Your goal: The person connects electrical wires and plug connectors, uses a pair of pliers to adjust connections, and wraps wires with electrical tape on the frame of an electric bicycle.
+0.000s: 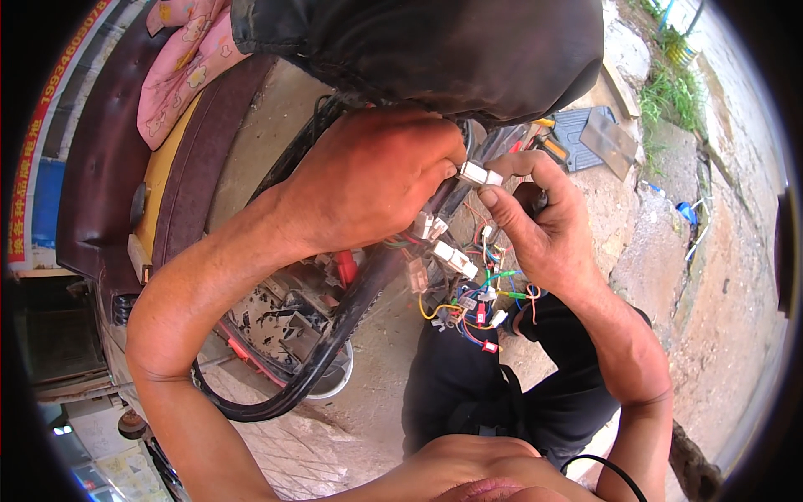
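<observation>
My left hand (372, 171) and my right hand (535, 222) meet under a dark vehicle seat (435, 50). Both pinch a small white plug connector (478, 174) between their fingertips. Below it hangs a bundle of coloured wires (473, 297) with several more white and clear connectors (452, 258). A thick black cable sheath (335, 330) curves down under my left forearm from the same spot.
A dark red padded seat with a pink patterned cloth (180, 63) lies at the upper left. Open frame parts and a white bowl (335, 381) sit below the cable. Tools and a grey metal plate (606, 138) rest on the concrete at the upper right, near grass.
</observation>
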A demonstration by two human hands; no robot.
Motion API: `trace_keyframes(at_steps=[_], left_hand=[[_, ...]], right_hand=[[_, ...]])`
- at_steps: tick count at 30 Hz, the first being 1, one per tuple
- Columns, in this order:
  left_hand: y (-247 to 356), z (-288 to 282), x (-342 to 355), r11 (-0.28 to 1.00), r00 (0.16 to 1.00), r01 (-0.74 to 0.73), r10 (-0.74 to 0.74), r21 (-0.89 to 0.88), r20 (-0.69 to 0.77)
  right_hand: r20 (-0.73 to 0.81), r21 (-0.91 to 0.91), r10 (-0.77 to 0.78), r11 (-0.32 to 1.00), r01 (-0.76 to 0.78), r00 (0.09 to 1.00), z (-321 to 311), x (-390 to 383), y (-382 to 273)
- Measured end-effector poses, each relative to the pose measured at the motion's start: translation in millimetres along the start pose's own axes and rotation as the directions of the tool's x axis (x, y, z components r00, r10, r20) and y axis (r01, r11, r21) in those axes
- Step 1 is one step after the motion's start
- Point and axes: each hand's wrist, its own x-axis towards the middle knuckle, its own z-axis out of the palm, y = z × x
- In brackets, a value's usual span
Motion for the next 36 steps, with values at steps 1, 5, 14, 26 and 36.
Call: trace_keyframes(at_steps=[1,5,14,26,36], left_hand=[[-0.1,-0.6,-0.8,1.0,1.0,0.002,-0.002,0.001,0.0],[1.0,-2.3,1.0,0.999,0.999,0.02,-0.02,-0.029,0.026],[0.2,-1.6,0.9,0.996,0.999,0.044,-0.045,-0.074,-0.018],[-30.8,-7.5,-7.9,0.847,0.954,0.3,-0.266,-0.438,0.139],[-53.7,-6.5,-17.8,0.643,0.931,0.333,-0.341,-0.69,0.131]], right_hand=[[0.001,0.02,0.014,1.0,-0.014,1.0,1.2,0.3,0.0],[-0.055,-0.027,-0.084,0.996,0.082,0.995,2.8,0.3,10.5],[-0.061,-0.116,-0.242,0.965,0.234,0.968,-0.5,3.9,11.8],[-0.102,-0.006,-0.375,0.927,0.376,0.922,11.4,3.3,-4.6],[-0.206,0.001,-0.49,0.865,0.501,0.847,18.4,19.1,-5.2]])
